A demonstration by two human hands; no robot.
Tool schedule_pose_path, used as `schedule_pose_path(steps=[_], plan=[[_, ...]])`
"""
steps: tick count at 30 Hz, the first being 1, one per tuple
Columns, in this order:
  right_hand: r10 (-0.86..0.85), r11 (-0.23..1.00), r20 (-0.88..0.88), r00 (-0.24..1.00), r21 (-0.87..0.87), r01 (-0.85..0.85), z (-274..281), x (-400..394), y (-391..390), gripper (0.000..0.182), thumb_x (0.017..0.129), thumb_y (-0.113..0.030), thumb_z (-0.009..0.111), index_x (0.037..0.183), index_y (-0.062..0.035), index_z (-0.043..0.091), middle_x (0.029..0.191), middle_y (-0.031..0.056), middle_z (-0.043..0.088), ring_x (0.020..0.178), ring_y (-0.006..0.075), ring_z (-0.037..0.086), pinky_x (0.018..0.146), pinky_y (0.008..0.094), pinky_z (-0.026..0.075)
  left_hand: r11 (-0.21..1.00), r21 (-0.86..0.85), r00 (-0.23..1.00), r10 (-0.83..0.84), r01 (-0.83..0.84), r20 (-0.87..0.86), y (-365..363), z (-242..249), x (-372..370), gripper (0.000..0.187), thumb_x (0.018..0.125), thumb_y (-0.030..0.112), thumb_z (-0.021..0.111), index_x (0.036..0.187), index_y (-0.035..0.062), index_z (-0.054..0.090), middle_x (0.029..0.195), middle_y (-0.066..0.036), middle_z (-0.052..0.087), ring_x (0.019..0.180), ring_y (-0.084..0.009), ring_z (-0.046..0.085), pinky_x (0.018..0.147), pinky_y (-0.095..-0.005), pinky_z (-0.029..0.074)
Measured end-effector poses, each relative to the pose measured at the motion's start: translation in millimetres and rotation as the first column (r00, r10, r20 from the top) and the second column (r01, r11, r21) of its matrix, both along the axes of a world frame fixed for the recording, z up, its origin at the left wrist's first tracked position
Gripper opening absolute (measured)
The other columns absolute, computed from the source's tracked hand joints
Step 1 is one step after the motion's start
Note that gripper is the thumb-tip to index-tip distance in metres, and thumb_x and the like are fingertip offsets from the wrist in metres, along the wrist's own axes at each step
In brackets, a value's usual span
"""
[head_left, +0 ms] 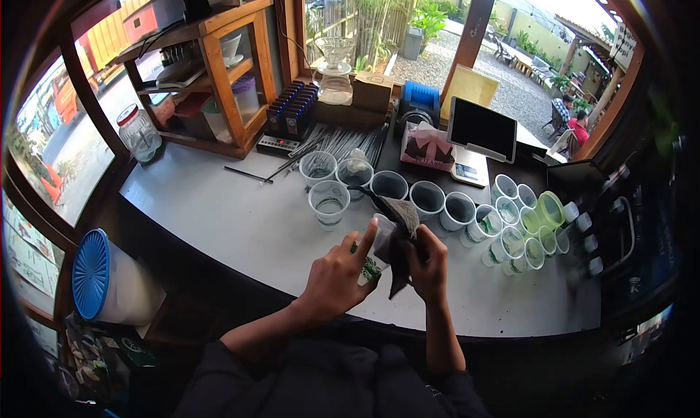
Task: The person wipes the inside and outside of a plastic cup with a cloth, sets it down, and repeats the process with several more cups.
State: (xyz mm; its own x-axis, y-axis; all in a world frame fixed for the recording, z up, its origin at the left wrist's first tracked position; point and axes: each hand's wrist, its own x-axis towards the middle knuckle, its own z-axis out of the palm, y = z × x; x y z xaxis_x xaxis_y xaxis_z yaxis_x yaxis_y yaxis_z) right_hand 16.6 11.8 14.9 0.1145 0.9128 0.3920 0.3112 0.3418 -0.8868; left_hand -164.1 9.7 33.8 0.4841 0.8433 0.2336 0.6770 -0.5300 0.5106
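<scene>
My left hand (pixel 332 278) is wrapped round a clear plastic cup (pixel 374 263) with a green print, tilted above the counter. My right hand (pixel 429 266) grips a dark grey cloth (pixel 402 217), which lies against the cup's mouth and hangs down beside it. How far the cloth reaches into the cup is hidden. Just beyond my hands runs a row of clear plastic cups, among them a cup (pixel 329 205) at the near left and a cup (pixel 459 211) to the right. Another cup (pixel 355 173) has something whitish in it.
More cups (pixel 512 241) cluster at the right, some greenish. Behind the row are black straws (pixel 350 146), a tissue pack (pixel 426 148) and a tablet (pixel 483 130). A wooden cabinet (pixel 237 75) and jar (pixel 138 133) stand left; a blue-lidded tub (pixel 95 276) sits below the counter (pixel 219 199).
</scene>
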Motion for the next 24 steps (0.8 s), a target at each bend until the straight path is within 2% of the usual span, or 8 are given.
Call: schedule_pose_path(steps=[5,9,10,13,14,17,18,24], plan=[[-0.154,0.988,-0.019,0.988,0.024,0.155,6.4,-16.8,-3.9,0.022,0.093,-0.013,0.059,0.081,0.0039,0.051,0.057,0.0106,0.05,0.053,0.0109,0.043,0.05,0.0281,0.036,0.981,0.171,0.993,-0.103,0.091,0.064,-2.6,-14.3,3.8,0.094,0.077,0.033,0.072,0.151,0.0135,0.018,0.124,-0.025,0.051,0.097,-0.0384,0.062,0.073,-0.0428,0.054],[-0.178,0.965,0.064,0.982,0.208,0.162,-4.6,-14.1,-10.3,0.018,0.095,-0.01,0.055,0.084,0.0047,0.052,0.063,0.0129,0.051,0.054,0.012,0.045,0.05,0.0301,0.036,0.963,-0.061,0.906,-0.223,0.261,0.36,11.1,-2.9,-12.1,0.097,0.072,0.034,0.079,0.15,0.0153,0.024,0.132,-0.019,0.044,0.112,-0.032,0.056,0.093,-0.0415,0.049],[-0.218,0.911,0.046,0.975,0.369,0.187,-5.9,-15.4,-10.6,0.01,0.093,-0.005,0.054,0.089,0.0042,0.054,0.067,0.0087,0.055,0.057,0.0104,0.049,0.053,0.027,0.038,0.908,-0.221,0.798,-0.173,0.356,0.578,17.7,-13.2,-17.1,0.096,0.074,0.038,0.079,0.149,0.0149,0.024,0.136,-0.016,0.041,0.114,-0.0288,0.054,0.097,-0.042,0.047],[0.096,0.991,-0.311,0.945,0.122,-0.061,-10.6,-7.7,-19.4,0.013,0.092,0.0,0.053,0.104,0.0054,0.058,0.083,0.0048,0.058,0.078,0.0116,0.056,0.074,0.0237,0.045,0.315,-0.537,0.362,0.471,0.783,0.804,35.1,-26.5,-29.1,0.086,0.079,0.037,0.075,0.145,0.0076,0.027,0.131,-0.019,0.045,0.112,-0.0281,0.057,0.089,-0.0432,0.053],[0.108,0.99,-0.322,0.94,0.122,-0.072,-10.5,-9.2,-22.1,0.015,0.09,0.005,0.053,0.104,0.0033,0.058,0.087,0.002,0.058,0.079,0.0093,0.055,0.071,0.022,0.043,0.276,-0.593,0.477,0.386,0.757,0.789,34.6,-18.7,-29.4,0.078,0.082,0.032,0.073,0.142,0.0051,0.032,0.119,-0.018,0.054,0.104,-0.0269,0.061,0.079,-0.0427,0.056],[0.129,0.991,-0.124,0.984,0.051,-0.123,-12.0,7.1,-23.1,0.009,0.09,0.002,0.057,0.099,0.0041,0.057,0.084,0.0014,0.058,0.075,0.0058,0.05,0.065,0.0198,0.04,0.274,-0.702,0.673,0.207,0.657,0.711,38.8,-21.5,-30.5,0.072,0.085,0.028,0.071,0.142,0.0066,0.034,0.107,-0.013,0.061,0.086,-0.0221,0.066,0.06,-0.0299,0.058],[0.063,0.997,-0.109,0.992,0.046,-0.058,-12.7,5.1,-22.3,0.007,0.09,0.001,0.057,0.096,0.0047,0.056,0.082,0.0011,0.058,0.074,0.005,0.049,0.063,0.0196,0.038,0.419,-0.69,0.711,0.135,0.59,0.69,32.0,-19.0,-25.0,0.075,0.082,0.028,0.074,0.142,0.008,0.035,0.098,-0.011,0.064,0.082,-0.0202,0.066,0.06,-0.0272,0.055],[-0.14,0.989,-0.065,0.988,0.045,0.144,-8.8,-2.8,-14.1,0.014,0.09,-0.004,0.061,0.086,0.007,0.054,0.069,0.0025,0.057,0.067,0.0031,0.044,0.056,0.0206,0.036,0.838,-0.471,0.852,0.014,0.275,0.523,14.6,-15.2,-2.6,0.083,0.075,0.029,0.077,0.143,0.0107,0.033,0.104,-0.016,0.065,0.094,-0.0251,0.066,0.082,-0.0323,0.051]])
